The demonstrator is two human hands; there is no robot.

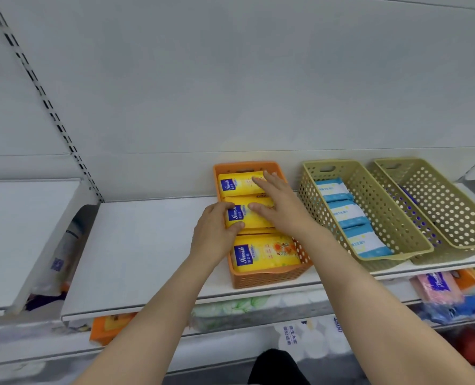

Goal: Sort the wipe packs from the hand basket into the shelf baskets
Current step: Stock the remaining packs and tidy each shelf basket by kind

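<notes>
Three yellow packs fill the orange basket (261, 277).
The left hand (214, 234) grips the middle yellow "Iwish" pack (247, 216); the right hand (279, 202) lies flat, fingers straight, across two.

Bright, even light falls from above and leaves the white shelf (147, 245) and back wall (230, 79) pale and almost flat, with no hard glare. Shadows are soft: a faint one under the hands inside the orange basket (269, 276), a darker band beneath the shelf's front edge. The wide lens bends straight lines, so the slotted upright (44, 101) leans and the shelf edges curve toward the corners. The middle is fairly sharp; the goods on the lower shelves (258, 309) and the frame edges are smeared and out of focus.
</notes>
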